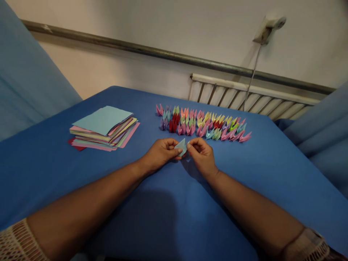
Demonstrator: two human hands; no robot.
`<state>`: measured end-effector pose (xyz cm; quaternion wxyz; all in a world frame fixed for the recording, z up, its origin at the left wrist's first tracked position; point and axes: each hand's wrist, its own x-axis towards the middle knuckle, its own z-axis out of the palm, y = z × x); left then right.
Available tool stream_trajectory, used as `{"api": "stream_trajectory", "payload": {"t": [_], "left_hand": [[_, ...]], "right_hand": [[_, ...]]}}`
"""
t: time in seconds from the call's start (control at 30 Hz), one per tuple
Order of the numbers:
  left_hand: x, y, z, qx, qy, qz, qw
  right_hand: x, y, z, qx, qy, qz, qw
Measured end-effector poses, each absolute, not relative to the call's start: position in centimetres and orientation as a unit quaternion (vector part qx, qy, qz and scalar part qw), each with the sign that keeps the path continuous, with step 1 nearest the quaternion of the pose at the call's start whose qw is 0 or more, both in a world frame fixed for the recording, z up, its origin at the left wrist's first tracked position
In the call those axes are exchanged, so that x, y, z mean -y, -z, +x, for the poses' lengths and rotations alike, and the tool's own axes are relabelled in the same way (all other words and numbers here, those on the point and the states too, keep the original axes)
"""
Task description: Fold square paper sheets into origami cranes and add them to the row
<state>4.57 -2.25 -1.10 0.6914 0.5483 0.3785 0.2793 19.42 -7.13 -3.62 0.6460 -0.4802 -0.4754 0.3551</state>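
My left hand and my right hand meet over the blue table, both pinching a small folded light-blue paper piece between their fingertips. Just beyond the hands lie rows of several small folded paper pieces in pink, red, yellow, green, purple and blue. To the left sits a stack of coloured paper sheets with a light-blue sheet on top.
A slatted radiator stands behind the table at the wall, with a metal rail above it. A wall-mounted white device with a cable hangs at upper right. Blue fabric flanks both sides.
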Motion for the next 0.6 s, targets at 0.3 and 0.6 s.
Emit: {"api": "stream_trajectory", "payload": {"t": [0.3,0.6], "left_hand": [[1.8,1.6,4.1,-0.390,-0.283,0.726,0.491],[2.1,0.8,3.5,-0.381,-0.254,0.842,0.284]], "right_hand": [[7.2,3.7,20.1,0.492,-0.290,-0.478,0.667],[7.5,3.6,20.5,0.600,-0.210,-0.454,0.625]]}}
